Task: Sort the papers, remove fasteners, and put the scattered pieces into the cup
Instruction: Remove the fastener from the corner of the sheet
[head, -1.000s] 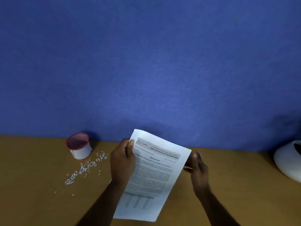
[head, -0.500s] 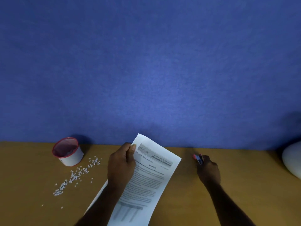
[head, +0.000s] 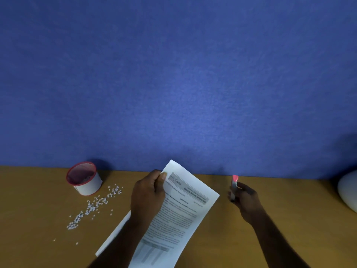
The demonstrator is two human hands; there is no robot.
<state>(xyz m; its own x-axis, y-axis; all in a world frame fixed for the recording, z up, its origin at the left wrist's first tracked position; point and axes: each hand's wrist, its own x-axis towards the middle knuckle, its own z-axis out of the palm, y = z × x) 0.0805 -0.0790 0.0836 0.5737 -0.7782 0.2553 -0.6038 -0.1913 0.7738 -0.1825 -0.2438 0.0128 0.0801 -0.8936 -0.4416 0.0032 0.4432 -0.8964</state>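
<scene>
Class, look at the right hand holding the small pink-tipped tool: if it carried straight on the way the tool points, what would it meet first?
The right hand points the pink-tipped tool up and away, toward the blue wall. Nothing shows in between, so the wall likely comes first, though depth is unclear.

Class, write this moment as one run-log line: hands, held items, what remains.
left hand: holds papers | right hand: holds small tool | scattered pieces: on table beside cup

On the printed sheet (head: 179,213) we can make out a centred heading, "MEDIA RELEASE"; the logo, the grey banner line and the body text are too blurred for us to read.
</scene>
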